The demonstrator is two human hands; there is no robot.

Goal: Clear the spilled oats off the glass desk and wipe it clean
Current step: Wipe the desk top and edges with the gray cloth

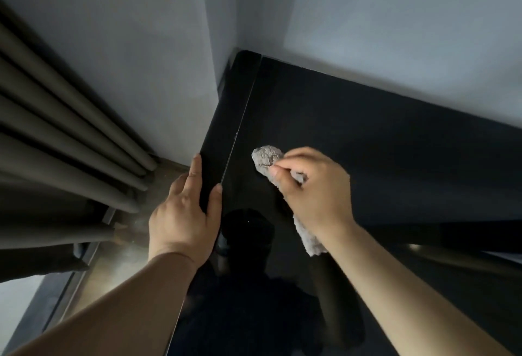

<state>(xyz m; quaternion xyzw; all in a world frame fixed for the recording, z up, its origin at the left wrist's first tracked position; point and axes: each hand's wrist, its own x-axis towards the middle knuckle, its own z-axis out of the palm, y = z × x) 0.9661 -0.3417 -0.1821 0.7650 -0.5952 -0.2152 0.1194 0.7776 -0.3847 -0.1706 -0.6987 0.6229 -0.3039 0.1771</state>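
Note:
The black glass desk (353, 135) fills the right half of the view, its left edge running from the wall corner down to the bottom. My right hand (313, 186) grips a bunched grey cloth (265, 158) and presses it onto the glass near the left edge. A tail of the cloth hangs out under my wrist. My left hand (183, 214) holds the desk's left edge, fingers down the side and thumb on top. No oats show on the dark surface; a tiny pale speck lies near the edge.
Grey walls (141, 45) meet in a corner just behind the desk. Folded dark curtains (56, 118) hang at the left above a brownish floor (118, 257). The glass reflects my arms and head.

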